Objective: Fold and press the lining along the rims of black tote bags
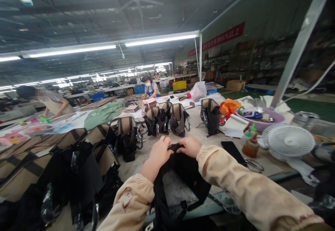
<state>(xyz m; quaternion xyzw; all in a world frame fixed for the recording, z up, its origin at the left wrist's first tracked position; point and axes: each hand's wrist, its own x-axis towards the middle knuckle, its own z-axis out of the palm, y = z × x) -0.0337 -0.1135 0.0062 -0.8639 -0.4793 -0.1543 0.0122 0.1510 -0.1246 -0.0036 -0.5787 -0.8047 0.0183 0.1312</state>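
Both hands meet at the far edge of a black bag [187, 170] at the near edge of the table. My left hand [159, 154] pinches that edge from the left, thumb and fingers closed on it. Close beside it, my right hand [190, 146] grips the same edge, its fingers bent over the black fabric. The bag gapes toward me, and a greyish surface shows through its opening. Its lower part drops out of view below the table edge. Beige sleeves cover both forearms.
Several black bags with tan insides [78, 161] crowd the left; more [178, 117] stand ahead. At right are a phone [232, 152], scissors [253, 165], a small bottle [250, 148], a white fan [290, 140] and a purple basin [277, 117]. Two co-workers are across the tables.
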